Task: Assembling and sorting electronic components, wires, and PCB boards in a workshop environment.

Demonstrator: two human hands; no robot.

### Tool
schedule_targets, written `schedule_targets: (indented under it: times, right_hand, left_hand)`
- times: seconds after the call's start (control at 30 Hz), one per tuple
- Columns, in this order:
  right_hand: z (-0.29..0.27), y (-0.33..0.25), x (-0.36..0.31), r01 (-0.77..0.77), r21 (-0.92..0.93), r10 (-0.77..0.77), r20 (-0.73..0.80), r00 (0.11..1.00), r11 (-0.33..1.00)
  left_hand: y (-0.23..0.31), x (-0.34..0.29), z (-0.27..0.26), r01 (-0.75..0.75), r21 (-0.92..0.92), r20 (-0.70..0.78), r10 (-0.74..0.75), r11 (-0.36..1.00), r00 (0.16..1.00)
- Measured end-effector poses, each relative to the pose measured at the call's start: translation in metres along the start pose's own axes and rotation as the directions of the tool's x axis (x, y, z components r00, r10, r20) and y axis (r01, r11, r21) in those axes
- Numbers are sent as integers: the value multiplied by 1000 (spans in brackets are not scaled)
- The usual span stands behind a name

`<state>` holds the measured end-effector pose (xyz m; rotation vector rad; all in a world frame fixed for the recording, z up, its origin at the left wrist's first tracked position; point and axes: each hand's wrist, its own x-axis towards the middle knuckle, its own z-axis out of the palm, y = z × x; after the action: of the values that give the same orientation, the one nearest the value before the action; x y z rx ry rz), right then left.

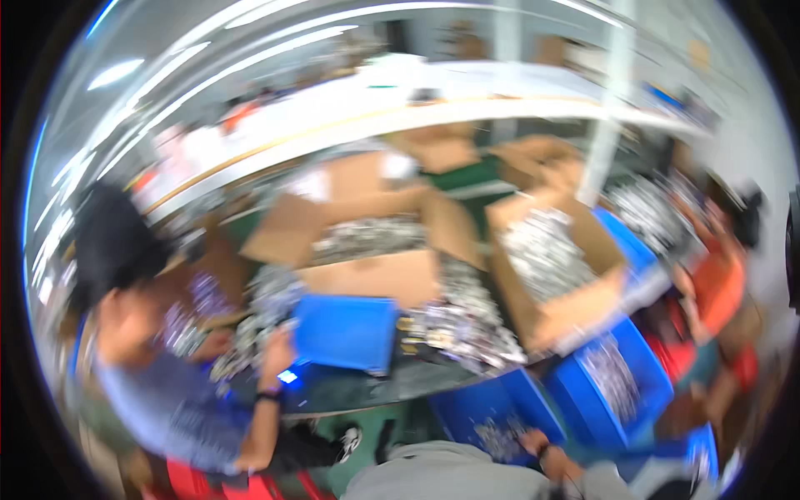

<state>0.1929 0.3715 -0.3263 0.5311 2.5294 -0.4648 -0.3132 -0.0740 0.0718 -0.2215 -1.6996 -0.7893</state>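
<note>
Holding the right hand at the near right part of a blue bin, just beside the small silvery pieces lying on the bin's bottom. Pointing the right fingers toward these pieces; showing too much blur to tell whether touching or gripping any, or how wide the fingers are standing. Wearing a dark wristband on the right wrist and a grey garment. Leaving the left hand beyond the view, so not allowing its state to be told. Finding, just right of the blue bin, a second blue bin containing more silvery parts. Facing, beyond the bins, a dark table bearing a loose heap of shiny parts, a rectangular blue tray left of this heap, an open cardboard box behind the tray and a further open carton to the right, filling both boxes with silvery parts. Spanning the area behind the table with a long white shelf. Seating a co-worker in a grey-blue shirt on the left, with one hand just beside the tray, and showing a co-worker in orange at the far right.
</note>
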Motion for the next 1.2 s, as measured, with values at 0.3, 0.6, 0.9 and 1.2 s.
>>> schedule_targets:
  times: [0.3,0.6,0.9,1.2]
  right_hand:
    - [-79,-59,-34,-259,676,303,54,951,690]
    - [-300,30,-241,-652,416,742,-566,360,634]
    - [-382,26,-353,-701,457,674,-738,45,547]
    - [-272,107,-351,-612,577,839,-310,448,540]
  left_hand:
    - [286,-88,90,216,-564,706,331,797,626]
    - [278,-127,25,282,-388,918,394,877,38]
    - [234,-152,-2,195,-248,802,314,949,-507]
    - [176,-179,-11,254,-302,704,395,919,-590]
